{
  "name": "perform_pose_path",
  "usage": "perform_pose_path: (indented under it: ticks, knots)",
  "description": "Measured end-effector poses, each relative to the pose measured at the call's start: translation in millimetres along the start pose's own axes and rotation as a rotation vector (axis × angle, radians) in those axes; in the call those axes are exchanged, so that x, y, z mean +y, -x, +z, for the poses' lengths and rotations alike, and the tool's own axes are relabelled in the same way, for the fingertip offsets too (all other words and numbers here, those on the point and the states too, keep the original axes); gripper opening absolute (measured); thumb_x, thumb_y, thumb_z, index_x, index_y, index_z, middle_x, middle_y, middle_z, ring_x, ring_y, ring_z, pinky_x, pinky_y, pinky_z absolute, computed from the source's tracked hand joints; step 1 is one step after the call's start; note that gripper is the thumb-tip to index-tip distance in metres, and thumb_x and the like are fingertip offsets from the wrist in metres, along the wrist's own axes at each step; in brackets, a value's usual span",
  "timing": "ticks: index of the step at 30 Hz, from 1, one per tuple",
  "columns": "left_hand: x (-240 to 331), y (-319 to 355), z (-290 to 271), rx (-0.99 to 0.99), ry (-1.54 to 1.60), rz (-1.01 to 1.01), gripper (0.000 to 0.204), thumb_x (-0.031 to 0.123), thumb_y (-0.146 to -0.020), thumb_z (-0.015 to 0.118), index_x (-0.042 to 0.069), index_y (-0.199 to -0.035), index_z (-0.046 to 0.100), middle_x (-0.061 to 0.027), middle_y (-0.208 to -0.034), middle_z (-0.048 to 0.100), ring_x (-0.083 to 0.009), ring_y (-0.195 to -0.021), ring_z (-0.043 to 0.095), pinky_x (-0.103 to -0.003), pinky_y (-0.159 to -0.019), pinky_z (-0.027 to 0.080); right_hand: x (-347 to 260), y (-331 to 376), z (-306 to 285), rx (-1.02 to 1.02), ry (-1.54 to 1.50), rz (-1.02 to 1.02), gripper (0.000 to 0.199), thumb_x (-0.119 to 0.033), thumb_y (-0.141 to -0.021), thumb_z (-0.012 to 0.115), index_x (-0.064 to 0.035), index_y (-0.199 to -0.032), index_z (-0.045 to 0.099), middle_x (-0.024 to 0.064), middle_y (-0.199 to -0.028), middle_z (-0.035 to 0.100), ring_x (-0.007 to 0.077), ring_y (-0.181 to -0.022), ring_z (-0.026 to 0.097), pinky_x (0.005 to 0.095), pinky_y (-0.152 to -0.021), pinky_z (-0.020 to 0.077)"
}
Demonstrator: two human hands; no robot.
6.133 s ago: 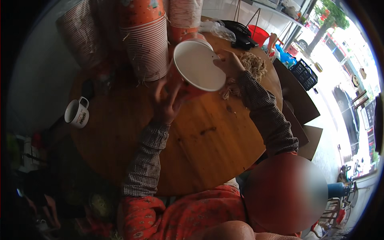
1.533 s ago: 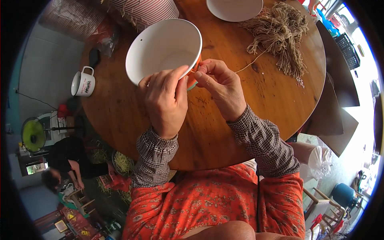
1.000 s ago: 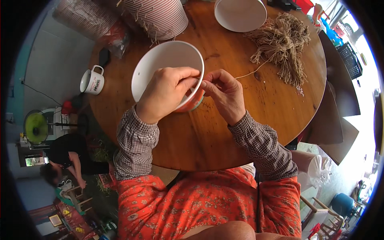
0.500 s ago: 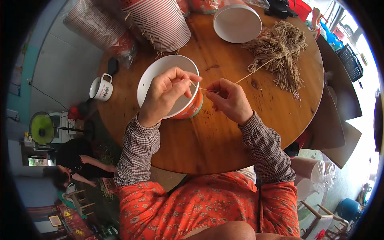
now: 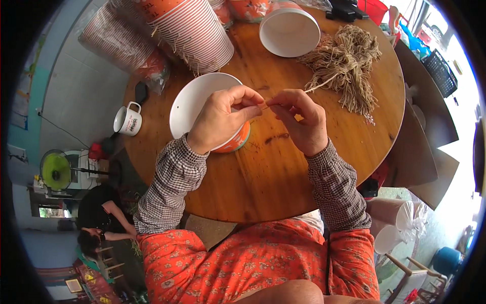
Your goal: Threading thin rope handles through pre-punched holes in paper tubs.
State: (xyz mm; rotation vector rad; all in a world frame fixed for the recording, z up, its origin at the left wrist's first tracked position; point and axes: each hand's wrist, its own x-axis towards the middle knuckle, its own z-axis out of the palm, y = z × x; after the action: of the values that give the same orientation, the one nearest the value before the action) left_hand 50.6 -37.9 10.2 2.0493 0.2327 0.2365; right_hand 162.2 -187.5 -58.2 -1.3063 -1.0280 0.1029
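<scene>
Left hand (image 5: pixel 220 119) and right hand (image 5: pixel 298 119) each pinch one string (image 5: pixel 319 84) between fingertips, above the round wooden table (image 5: pixel 283 172). White bowl (image 5: pixel 195 104) under left hand. String runs to a twine bundle (image 5: pixel 349 61) beyond.

counter (image 5: pixel 283 177): round, brown wood
centre-left: white paper bowl (image 5: pixel 202 109)
far edge: second bowl (image 5: pixel 288 33), stacked striped cups (image 5: pixel 195 33)
right: twine bundle (image 5: pixel 349 61)
left rim: enamel mug (image 5: pixel 127 119), dark phone (image 5: pixel 141 92)

Daylight is flooding in from the right, overexposing that edge. The desk (image 5: pixel 273 172) is showing soft glare. Fisheye distortion is bending the edges, and a black vignette is ringing the sharp centre.
</scene>
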Motion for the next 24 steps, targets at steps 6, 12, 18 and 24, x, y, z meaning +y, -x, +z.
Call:
perform_pose_path:
  ticks: [6, 12, 18, 24]
  knots:
    - [7, -2, 6, -0.174, 0.071, -0.089, 0.026, 0.001, -0.088, 0.061, -0.002, -0.113, 0.052, -0.0090, -0.092, 0.069, -0.0118, -0.085, 0.065, -0.023, -0.078, 0.051, 1, -1, 0, 0.078, -0.086, -0.004, 0.018, -0.001, -0.082, 0.068, -0.0046, -0.098, 0.060, 0.0018, -0.090, 0.068, 0.0083, -0.073, 0.063, 0.0226, -0.060, 0.0489]
    - [2, 0, 5, -0.036, 0.170, -0.059, 0.026, 0.005, -0.093, 0.057, -0.005, -0.116, 0.049, -0.0075, -0.092, 0.066, -0.0117, -0.090, 0.063, -0.024, -0.084, 0.048, 2, -1, -4, 0.043, -0.274, 0.151, 0.020, 0.003, -0.085, 0.065, -0.0025, -0.100, 0.054, 0.0048, -0.092, 0.066, 0.0095, -0.084, 0.065, 0.0225, -0.067, 0.0526]
    - [-1, 1, 5, 0.040, 0.125, -0.025, 0.029, 0.006, -0.092, 0.060, -0.004, -0.117, 0.051, -0.0091, -0.092, 0.069, -0.0102, -0.089, 0.064, -0.023, -0.082, 0.050, 0, 2, -2, -0.012, -0.210, 0.006, 0.021, -0.002, -0.083, 0.068, -0.0046, -0.101, 0.057, 0.0003, -0.084, 0.067, 0.0064, -0.073, 0.064, 0.0201, -0.057, 0.0473]
    - [8, 3, 10, -0.212, 0.285, -0.035, 0.049, 0.009, -0.091, 0.063, -0.002, -0.132, 0.040, -0.0072, -0.089, 0.068, -0.0094, -0.088, 0.063, -0.024, -0.083, 0.049, 7, -1, 2, 0.015, -0.399, 0.122, 0.019, -0.001, -0.083, 0.067, -0.0027, -0.100, 0.057, 0.0011, -0.086, 0.066, 0.0061, -0.075, 0.063, 0.0201, -0.059, 0.0481]
